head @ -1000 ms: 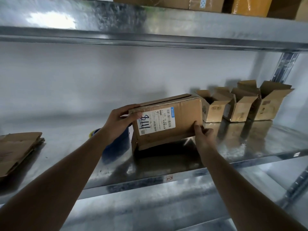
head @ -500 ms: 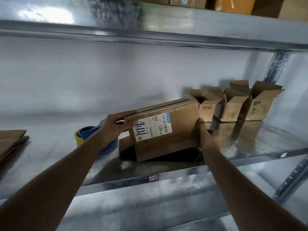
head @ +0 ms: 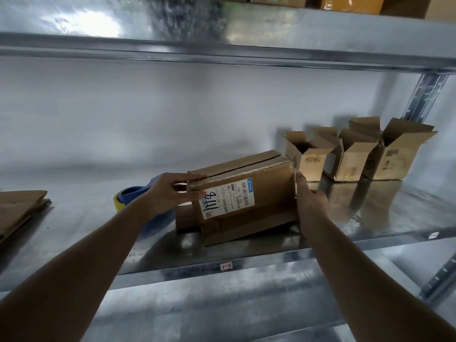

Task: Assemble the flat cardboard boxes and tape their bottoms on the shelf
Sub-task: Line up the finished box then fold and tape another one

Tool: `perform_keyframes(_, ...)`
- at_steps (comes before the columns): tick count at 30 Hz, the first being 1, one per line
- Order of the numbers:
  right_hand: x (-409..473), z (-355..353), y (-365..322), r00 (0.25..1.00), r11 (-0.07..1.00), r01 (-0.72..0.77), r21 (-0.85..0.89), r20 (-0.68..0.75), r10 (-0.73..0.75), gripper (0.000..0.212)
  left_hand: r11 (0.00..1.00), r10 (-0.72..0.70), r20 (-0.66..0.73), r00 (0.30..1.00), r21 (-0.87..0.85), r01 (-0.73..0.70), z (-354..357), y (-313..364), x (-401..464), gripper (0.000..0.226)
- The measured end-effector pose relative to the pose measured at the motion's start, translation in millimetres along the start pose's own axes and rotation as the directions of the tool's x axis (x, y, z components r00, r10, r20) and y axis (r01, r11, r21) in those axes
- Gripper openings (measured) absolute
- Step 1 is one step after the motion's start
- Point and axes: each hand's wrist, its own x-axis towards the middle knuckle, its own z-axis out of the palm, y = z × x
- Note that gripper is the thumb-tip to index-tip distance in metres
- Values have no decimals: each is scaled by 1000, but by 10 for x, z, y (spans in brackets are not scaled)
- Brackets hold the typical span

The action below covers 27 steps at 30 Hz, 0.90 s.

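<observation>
On the galvanised metal shelf (head: 74, 233), from left to right: flattened cardboard boxes (head: 19, 208) stacked at the far left edge; blue and yellow tape roll (head: 130, 197) partly hidden behind the left wrist. Left hand (head: 170, 191) clamped on the near left top corner of the cardboard box (head: 246, 196), fingers curled over its edge. Box standing upside down near the shelf's front edge, long axis running left to right and angled back toward the right, closed flaps up with the seam along that axis. Plain brown, white shipping label with barcodes and blue handwritten marks on the near face. Right hand (head: 308, 198) pressed against the box's right end, thumb up along the corner. Further right, three small open boxes (head: 355, 156) in a row.
</observation>
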Motion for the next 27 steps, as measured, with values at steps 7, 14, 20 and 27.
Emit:
perform_keyframes(7,-92,99,-155,996,961,74,-267,-37,-87,107,999,-36,33,999,-39,37,35,80,49,43)
perform_keyframes(14,-341,321,-211,828,694,557,-455,244,-505,59,998,-55,44,998,-22,56,36,117,44,46)
perform_keyframes(20,-280,270,7,923,851,377,-364,228,-311,70,997,-74,116,990,-9,76,-103,157,-7,51)
perform_keyframes(27,-330,381,-20,923,804,382,-456,145,-357,77,994,-72,91,993,89,64,-65,214,-39,64)
